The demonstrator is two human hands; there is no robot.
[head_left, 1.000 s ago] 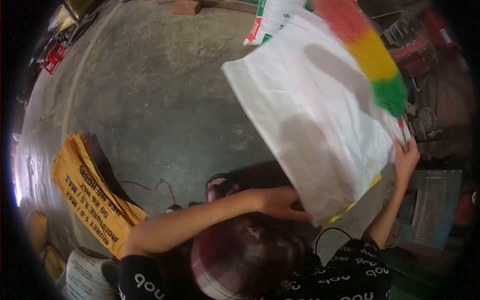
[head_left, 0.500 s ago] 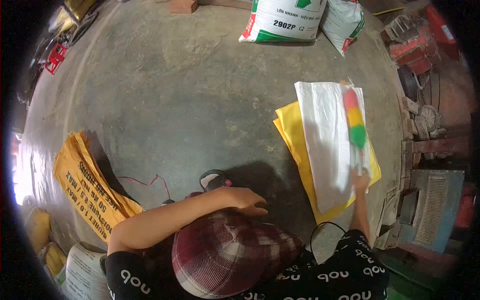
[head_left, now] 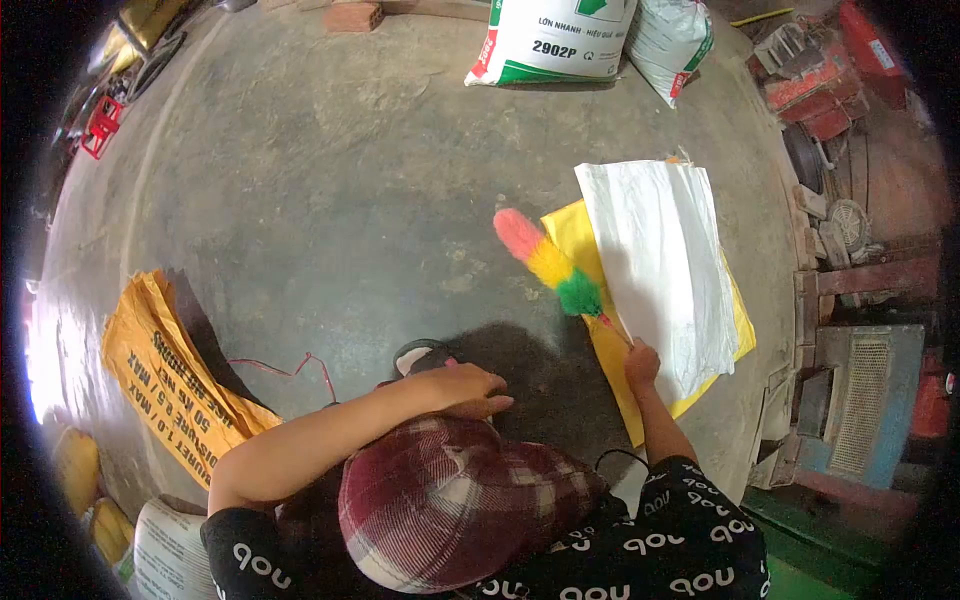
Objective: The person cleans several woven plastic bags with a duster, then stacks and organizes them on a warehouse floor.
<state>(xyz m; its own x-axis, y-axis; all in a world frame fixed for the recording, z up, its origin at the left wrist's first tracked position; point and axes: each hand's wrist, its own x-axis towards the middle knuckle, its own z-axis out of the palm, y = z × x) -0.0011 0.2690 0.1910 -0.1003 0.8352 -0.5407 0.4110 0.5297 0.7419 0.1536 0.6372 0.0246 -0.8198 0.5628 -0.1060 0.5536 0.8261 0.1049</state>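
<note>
My right hand [head_left: 642, 364] is closed around the thin handle of a fluffy duster [head_left: 553, 262], banded pink, yellow and green. The duster's head points up and left, over the floor and the left edge of the sacks. Below it lies a flat white woven sack [head_left: 655, 270], creased along its length, on top of yellow sacks [head_left: 572, 232]. My left hand [head_left: 470, 388] rests above the maroon plaid cloth [head_left: 430, 490] near my knees, fingers stretched out and holding nothing.
A folded orange printed sack [head_left: 180, 375] stands at the left beside a red string [head_left: 290, 372]. Full white bags [head_left: 555, 45] are at the back, near a brick [head_left: 353, 17]. Along the right are a blue-framed mesh panel [head_left: 862, 405] and red machinery [head_left: 815, 90].
My right hand has moved left with the duster. Its head has swung from above the white sack to the left, past the sacks' edge. My left hand stays nearly in place.
</note>
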